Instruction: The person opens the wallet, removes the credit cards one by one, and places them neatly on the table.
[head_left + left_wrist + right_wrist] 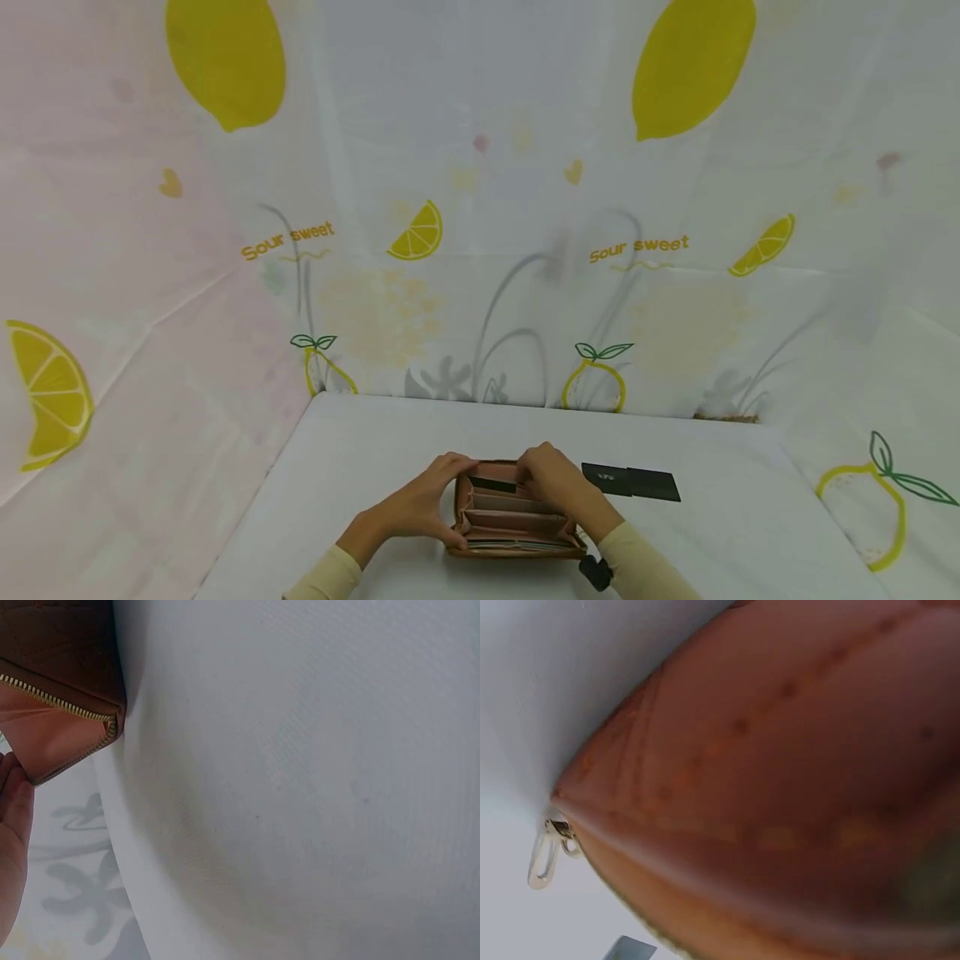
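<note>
A brown zip-around wallet (517,522) stands unzipped on the white table, its pink inner compartments facing up. In its far compartment sits a black card (491,484); several card edges (517,546) line the near side. My left hand (429,502) grips the wallet's left end, thumb at the near edge and fingers at the far edge. My right hand (558,479) bends its fingers over the far right edge of the wallet, fingertips inside and partly hidden. The left wrist view shows the gold zipper teeth (56,700); the right wrist view shows the zipper pull (544,857).
Two flat black cards (652,484) lie end to end on the table, right of the wallet; the left one bears pale print. White cloth walls with lemon prints surround the table (360,442). A small black device (596,573) is at my right wrist.
</note>
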Motion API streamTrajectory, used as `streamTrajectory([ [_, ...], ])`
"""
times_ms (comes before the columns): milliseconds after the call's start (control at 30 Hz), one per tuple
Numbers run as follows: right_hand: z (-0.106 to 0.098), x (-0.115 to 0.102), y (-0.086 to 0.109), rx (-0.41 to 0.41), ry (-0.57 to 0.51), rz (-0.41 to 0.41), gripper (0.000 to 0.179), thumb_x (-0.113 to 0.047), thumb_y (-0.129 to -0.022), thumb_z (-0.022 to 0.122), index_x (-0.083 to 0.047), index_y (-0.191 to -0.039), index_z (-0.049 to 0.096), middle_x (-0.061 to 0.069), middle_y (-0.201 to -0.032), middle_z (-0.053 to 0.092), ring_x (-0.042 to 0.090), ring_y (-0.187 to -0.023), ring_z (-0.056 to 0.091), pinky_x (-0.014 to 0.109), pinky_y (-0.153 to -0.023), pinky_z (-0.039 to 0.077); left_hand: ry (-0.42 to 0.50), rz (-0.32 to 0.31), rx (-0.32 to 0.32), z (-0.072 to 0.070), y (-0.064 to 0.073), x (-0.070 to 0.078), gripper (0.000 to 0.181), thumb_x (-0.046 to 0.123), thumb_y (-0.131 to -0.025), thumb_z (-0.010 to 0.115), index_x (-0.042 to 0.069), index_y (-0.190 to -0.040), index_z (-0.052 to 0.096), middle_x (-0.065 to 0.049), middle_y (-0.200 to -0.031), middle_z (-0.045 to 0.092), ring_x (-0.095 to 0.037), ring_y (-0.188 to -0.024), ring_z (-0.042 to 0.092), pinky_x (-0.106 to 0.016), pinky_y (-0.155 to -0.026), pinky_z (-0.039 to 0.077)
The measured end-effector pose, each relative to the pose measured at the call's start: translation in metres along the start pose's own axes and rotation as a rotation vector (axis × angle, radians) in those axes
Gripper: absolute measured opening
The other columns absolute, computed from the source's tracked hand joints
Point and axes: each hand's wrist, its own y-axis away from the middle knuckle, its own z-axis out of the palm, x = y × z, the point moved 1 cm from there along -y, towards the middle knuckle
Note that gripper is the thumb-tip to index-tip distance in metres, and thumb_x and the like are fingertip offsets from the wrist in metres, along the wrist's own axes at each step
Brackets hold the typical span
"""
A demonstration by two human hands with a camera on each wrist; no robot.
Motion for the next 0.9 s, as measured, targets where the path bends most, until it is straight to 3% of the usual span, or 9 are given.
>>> streamTrajectory([
  [300, 0.004, 0.007, 0.003, -0.026, -0.04, 0.002, 0.011, -0.002, -0.086, 0.072, -0.01, -0.08, 0.076, -0.002, -0.075, 0.069, 0.004, -0.064, 0.059, 0.02, -0.054, 0.052, 0.002, -0.007, -0.001, 0.001, 0.0, 0.001, 0.104, 0.052, -0.067, 0.086, 0.01, -0.148, 0.036, 0.002, -0.141, 0.038, -0.016, -0.128, 0.038, -0.041, -0.107, 0.044],
  [600, -0.024, 0.006, 0.005, 0.107, -0.032, -0.05, 0.01, 0.003, -0.086, 0.069, -0.005, -0.088, 0.074, 0.005, -0.083, 0.071, 0.014, -0.073, 0.065, 0.028, -0.062, 0.057, -0.007, -0.008, 0.002, 0.001, 0.0, 0.001, 0.104, 0.055, -0.067, 0.084, 0.012, -0.148, 0.036, 0.003, -0.14, 0.039, -0.016, -0.128, 0.038, -0.041, -0.106, 0.045],
  [900, -0.032, 0.012, 0.008, 0.11, -0.038, -0.041, 0.01, 0.001, -0.087, 0.069, -0.008, -0.086, 0.074, 0.002, -0.078, 0.069, 0.006, -0.064, 0.056, 0.024, -0.059, 0.053, -0.016, -0.012, -0.002, 0.0, -0.001, 0.002, 0.104, 0.053, -0.067, 0.086, 0.011, -0.147, 0.036, 0.001, -0.141, 0.039, -0.016, -0.128, 0.038, -0.041, -0.107, 0.044],
])
